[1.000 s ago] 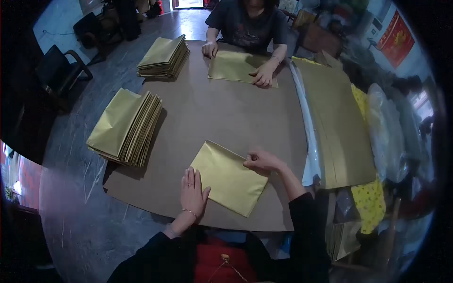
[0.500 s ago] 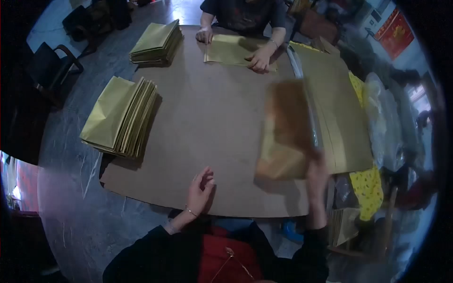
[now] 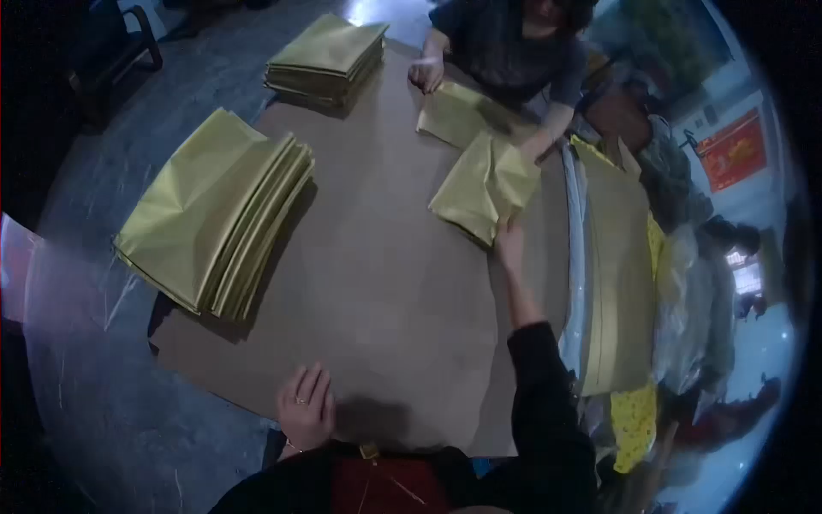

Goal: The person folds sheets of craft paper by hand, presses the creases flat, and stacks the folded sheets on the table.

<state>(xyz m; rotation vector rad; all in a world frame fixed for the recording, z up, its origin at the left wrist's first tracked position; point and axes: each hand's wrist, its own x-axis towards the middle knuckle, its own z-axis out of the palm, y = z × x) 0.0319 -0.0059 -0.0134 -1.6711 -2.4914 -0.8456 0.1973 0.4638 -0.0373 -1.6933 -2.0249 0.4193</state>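
Observation:
My right hand [image 3: 509, 242] stretches forward over the table and grips the near corner of a creased gold-brown paper bag [image 3: 481, 184]. The bag reaches the co-worker's side and overlaps another flat paper bag [image 3: 454, 111] there. My left hand [image 3: 306, 409] is at the near table edge, fingers extended, nothing held. One co-worker's hand [image 3: 425, 74] touches the far bag's corner. The other, partly hidden, is beside the bag I hold.
A cardboard-covered table [image 3: 385, 283] lies before me. Stacks of folded paper bags stand at left [image 3: 193, 201] and far left [image 3: 330, 51]. Along the right side are large brown sheets [image 3: 616, 283], a plastic-wrapped strip [image 3: 575, 257] and yellow patterned cloth [image 3: 635, 428].
My right hand has carried the paper bag forward from the near right to the co-worker's side. My left hand has drawn back to the table edge. The view has shifted.

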